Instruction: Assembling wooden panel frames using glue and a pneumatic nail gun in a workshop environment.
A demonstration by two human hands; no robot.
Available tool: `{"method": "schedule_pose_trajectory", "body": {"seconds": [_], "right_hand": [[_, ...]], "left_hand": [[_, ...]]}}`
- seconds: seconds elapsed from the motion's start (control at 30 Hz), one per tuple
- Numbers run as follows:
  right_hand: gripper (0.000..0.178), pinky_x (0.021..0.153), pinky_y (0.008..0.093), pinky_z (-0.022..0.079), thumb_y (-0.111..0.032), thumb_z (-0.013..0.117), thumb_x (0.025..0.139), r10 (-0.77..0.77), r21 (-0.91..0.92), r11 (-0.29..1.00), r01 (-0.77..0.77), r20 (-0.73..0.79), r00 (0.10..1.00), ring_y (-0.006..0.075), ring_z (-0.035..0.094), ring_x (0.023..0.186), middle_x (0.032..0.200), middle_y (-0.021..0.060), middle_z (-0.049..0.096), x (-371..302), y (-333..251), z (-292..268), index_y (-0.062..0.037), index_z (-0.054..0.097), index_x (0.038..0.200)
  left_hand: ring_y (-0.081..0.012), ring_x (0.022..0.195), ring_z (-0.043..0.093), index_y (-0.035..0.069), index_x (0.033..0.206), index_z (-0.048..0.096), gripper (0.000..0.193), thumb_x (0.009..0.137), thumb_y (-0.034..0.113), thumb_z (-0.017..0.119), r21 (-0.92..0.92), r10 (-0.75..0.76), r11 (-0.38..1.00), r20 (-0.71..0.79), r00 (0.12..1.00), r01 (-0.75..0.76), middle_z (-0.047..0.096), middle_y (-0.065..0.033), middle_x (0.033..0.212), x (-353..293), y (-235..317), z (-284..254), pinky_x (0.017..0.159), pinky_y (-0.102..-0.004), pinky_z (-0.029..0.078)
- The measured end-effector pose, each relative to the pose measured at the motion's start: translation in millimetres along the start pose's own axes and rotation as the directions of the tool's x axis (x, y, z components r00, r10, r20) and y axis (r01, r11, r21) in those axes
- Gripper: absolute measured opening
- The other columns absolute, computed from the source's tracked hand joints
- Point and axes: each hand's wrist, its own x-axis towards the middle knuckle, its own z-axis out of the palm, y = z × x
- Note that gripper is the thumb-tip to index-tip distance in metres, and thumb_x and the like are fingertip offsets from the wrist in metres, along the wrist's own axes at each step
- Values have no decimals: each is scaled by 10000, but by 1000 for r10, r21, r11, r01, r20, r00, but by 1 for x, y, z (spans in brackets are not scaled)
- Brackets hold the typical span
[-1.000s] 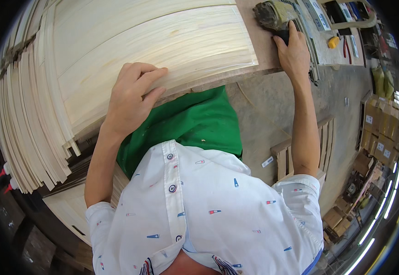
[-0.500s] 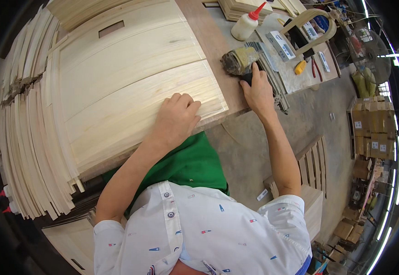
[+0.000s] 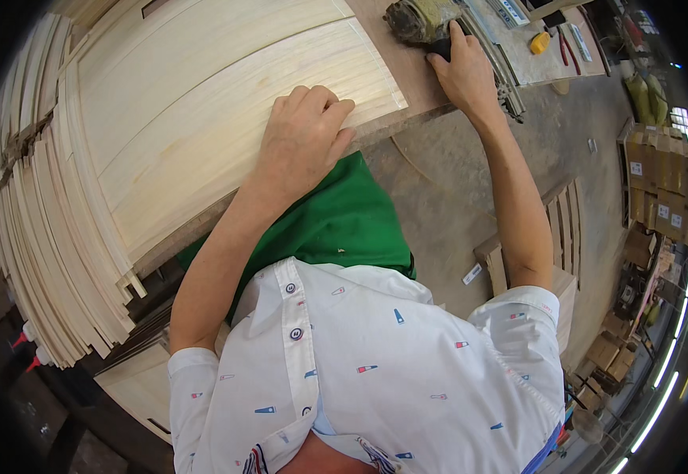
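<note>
My left hand (image 3: 303,134) rests on the near part of a pale wooden panel (image 3: 225,118), its fingers curled downward. The fingertips are hidden, so whatever they may hold does not show. At the table's right side, my right hand (image 3: 470,75) closes around the black handle of a bulky tool wrapped in yellowish-brown tape (image 3: 423,19). Its kind is not clear. The tool lies on the brown tabletop (image 3: 395,118), just beyond the panel's right edge. Long grey strips (image 3: 504,67) lie beside my right hand.
Stacked thin wooden slats (image 3: 63,245) line the left side. A yellow tool (image 3: 540,43) and red-handled pliers (image 3: 569,54) lie on a surface at upper right. A slatted wooden piece (image 3: 567,225) stands on the floor at right; cardboard boxes (image 3: 660,178) are stacked farther off.
The view has tilted down, so the scene sits higher and the white bottle with the red tip is out of sight. Both hands keep nearly the same places on the panel and the tool.
</note>
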Motion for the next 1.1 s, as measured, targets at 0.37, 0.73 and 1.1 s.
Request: {"method": "schedule_pose_trajectory", "body": {"seconds": [0.37,0.73,1.1], "right_hand": [[517,848,506,494,-228,672,811,22,-32,999,-20,55,998,485,599,961,1076,319,578,6,1,-6,52,465,1193],[349,472,278,454,-278,681,813,210,254,922,-294,312,927,122,580,493,607,97,605,17,-6,-142,57,605,879],[243,458,256,416,-168,661,841,183,411,781,-470,569,802,95,535,502,624,36,562,-50,-72,-168,39,558,917]], "left_hand": [[-263,921,562,53,988,669,240,757,102,715,30,47,999,-67,997,-45,631,-66,997,11,16,20,787,-389,441],[-240,886,553,64,893,674,155,743,80,707,42,70,997,-161,984,-64,626,-38,953,9,10,35,748,-377,426],[-247,923,549,60,909,678,166,750,87,714,38,75,997,-171,982,-70,621,-51,960,1,5,37,774,-383,422]]}}
